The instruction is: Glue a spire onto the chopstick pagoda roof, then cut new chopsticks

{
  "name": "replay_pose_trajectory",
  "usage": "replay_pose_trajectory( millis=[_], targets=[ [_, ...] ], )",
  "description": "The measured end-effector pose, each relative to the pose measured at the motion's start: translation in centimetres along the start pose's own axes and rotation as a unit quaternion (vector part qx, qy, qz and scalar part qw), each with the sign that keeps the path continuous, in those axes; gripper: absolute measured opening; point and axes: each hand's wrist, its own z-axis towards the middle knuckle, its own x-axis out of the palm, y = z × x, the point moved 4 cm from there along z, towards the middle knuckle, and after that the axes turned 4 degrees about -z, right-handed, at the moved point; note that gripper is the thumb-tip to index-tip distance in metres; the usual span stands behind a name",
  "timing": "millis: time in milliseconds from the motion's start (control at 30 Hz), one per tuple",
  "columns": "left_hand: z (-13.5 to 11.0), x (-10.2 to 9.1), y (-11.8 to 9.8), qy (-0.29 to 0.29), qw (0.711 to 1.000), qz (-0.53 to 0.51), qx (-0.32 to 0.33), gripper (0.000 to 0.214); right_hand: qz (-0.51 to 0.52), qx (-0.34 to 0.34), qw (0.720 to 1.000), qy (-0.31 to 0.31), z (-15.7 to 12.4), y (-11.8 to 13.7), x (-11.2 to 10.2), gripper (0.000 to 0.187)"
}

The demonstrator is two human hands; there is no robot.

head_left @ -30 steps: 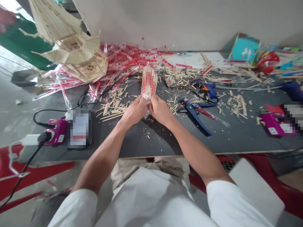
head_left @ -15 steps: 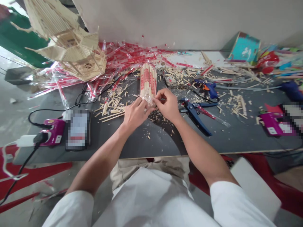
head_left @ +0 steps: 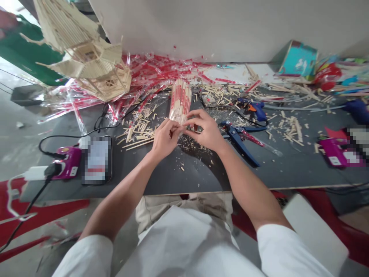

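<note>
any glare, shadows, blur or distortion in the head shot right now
In the head view, glare flecks the plastic wrappers and a soft shadow darkens the table below the right hand; same view, the stick-built pagoda model looks tilted, likely from wide-angle stretch, and the smartphone screen is pixelated.

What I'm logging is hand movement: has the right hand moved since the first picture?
Yes: judged against the blue cutters lying there, the right hand has shifted rightward, closer to them.

The table [head_left: 276,173] is viewed from above the shirt [head_left: 184,246], near, by 1 head-worn camera, aimed forward and down toward the wall [head_left: 230,30].
</note>
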Motion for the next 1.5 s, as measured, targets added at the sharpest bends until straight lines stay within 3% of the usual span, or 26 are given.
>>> replay_pose_trajectory(
  millis=[133, 300, 500, 633, 900, 1200, 1500],
  targets=[
    [0.3, -0.3, -0.2, -0.009, 0.998, -0.052, 0.023, 0.014, 0.001, 0.020, 0.999, -0.029, -0.2, -0.4, 0.3, 0.012],
    [0.5, -0.2, 0.5, 0.080, 0.996, -0.017, 0.042, 0.026, -0.034, 0.056, 0.998, -0.024, -0.6, -1.7, 1.6, 0.006],
    [0.7, -0.7, 1.7, 0.081, 0.996, 0.018, 0.029, 0.021, -0.045, 0.047, 0.997, -0.030, -0.7, -2.6, 2.0, 0.001],
    [0.8, -0.9, 1.7, 0.111, 0.993, 0.027, 0.026, 0.023, -0.043, 0.027, 0.998, -0.045, -0.7, -2.0, 1.8, 0.003],
    [1.0, -1.3, 0.5, 0.064, 0.997, 0.014, 0.050, 0.017, -0.034, -0.012, 0.996, -0.076, -0.5, -0.5, 1.3, 0.005],
    [0.5, -0.5, 0.3, 0.068, 0.996, 0.015, 0.050, 0.013, -0.048, 0.004, 0.998, -0.033, -0.5, -0.4, 1.2, 0.005],
    [0.7, -0.5, 0.5, 0.069, 0.997, -0.026, 0.015, 0.010, -0.063, -0.017, 0.997, -0.050, -0.5, 0.2, 1.4, 0.007]
  ],
)
